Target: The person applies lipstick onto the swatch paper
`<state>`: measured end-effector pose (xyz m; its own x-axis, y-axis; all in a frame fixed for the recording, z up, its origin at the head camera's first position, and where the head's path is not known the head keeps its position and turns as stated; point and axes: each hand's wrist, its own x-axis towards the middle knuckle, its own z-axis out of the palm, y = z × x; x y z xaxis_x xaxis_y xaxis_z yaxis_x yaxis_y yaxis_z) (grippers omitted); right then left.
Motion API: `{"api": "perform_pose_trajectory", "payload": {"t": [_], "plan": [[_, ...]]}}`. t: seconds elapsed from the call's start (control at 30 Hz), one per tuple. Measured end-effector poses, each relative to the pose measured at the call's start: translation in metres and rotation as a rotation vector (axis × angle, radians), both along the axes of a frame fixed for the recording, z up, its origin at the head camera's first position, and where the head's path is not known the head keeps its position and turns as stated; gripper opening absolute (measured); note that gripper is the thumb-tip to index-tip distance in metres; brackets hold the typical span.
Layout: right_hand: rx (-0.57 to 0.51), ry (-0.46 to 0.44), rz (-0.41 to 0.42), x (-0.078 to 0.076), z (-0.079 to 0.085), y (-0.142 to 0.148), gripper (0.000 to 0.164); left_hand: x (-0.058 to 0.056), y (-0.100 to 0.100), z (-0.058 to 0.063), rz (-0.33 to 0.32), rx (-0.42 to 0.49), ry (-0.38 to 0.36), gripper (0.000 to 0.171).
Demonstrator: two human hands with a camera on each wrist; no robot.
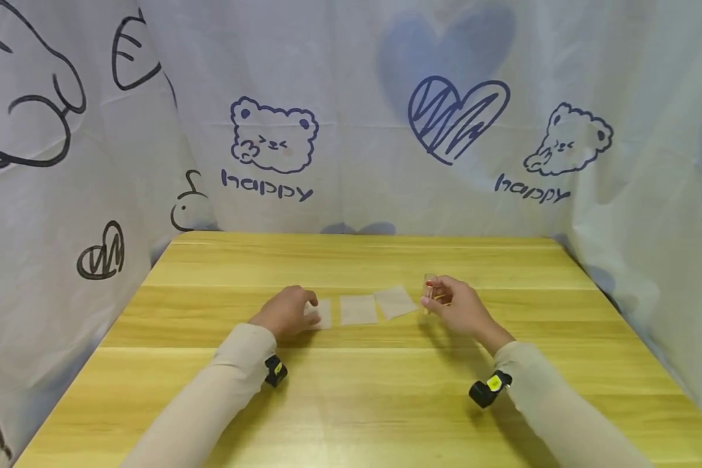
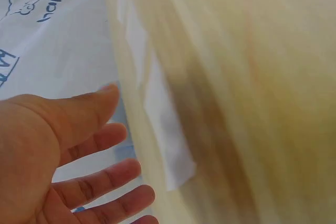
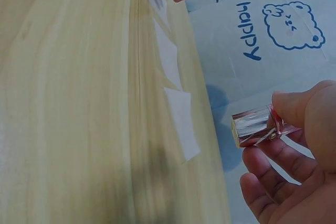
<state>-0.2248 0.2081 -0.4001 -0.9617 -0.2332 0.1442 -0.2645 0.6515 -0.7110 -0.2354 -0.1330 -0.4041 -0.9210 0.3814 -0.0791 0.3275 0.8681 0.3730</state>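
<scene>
Three thin white square sheets lie in a row on the wooden table: a left sheet (image 1: 324,314), a middle sheet (image 1: 358,309) and a right sheet (image 1: 396,302) turned slightly askew. My left hand (image 1: 289,312) is over the left sheet and partly hides it; its fingers are spread and hold nothing in the left wrist view. To the right of the row, my right hand (image 1: 459,305) pinches a small shiny cylindrical tube (image 3: 254,126) between thumb and fingers, raised above the table. The tube looks silvery with reddish parts; the fingers cover one end.
The table (image 1: 357,403) has light wood grain and runs back to a white curtain (image 1: 351,143) with drawn bears and hearts. More curtain (image 1: 88,214) hangs along the left side and the right side. Each wrist carries a small black camera (image 1: 276,370).
</scene>
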Motion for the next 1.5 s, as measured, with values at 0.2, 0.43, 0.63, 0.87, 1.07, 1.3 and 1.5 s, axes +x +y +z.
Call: {"api": "perform_pose_trajectory", "payload": {"t": [0.2,0.43,0.63,0.87,1.07,1.3,1.5], "plan": [[0.039,0.030,0.037,0.002,0.006,-0.001,0.037,-0.001,0.006,0.015,-0.041,0.045,0.015,0.035],[0.060,0.069,0.090,0.004,0.012,-0.002,0.035,0.000,0.019,0.038,-0.140,0.102,0.046,0.035],[0.065,0.068,0.131,0.004,0.016,-0.006,0.035,0.003,0.029,0.047,-0.204,0.131,0.074,0.033],[0.097,0.078,0.171,0.003,0.022,-0.011,0.034,0.007,0.037,0.052,-0.231,0.174,0.085,0.031],[0.101,0.106,0.208,0.002,0.027,-0.014,0.029,0.008,0.039,0.053,-0.250,0.197,0.100,0.029],[0.089,0.076,0.202,0.002,0.034,-0.021,0.024,0.010,0.044,0.054,-0.247,0.222,0.106,0.029],[0.084,0.068,0.202,0.005,0.036,-0.029,0.023,0.011,0.049,0.051,-0.252,0.253,0.109,0.033]]}}
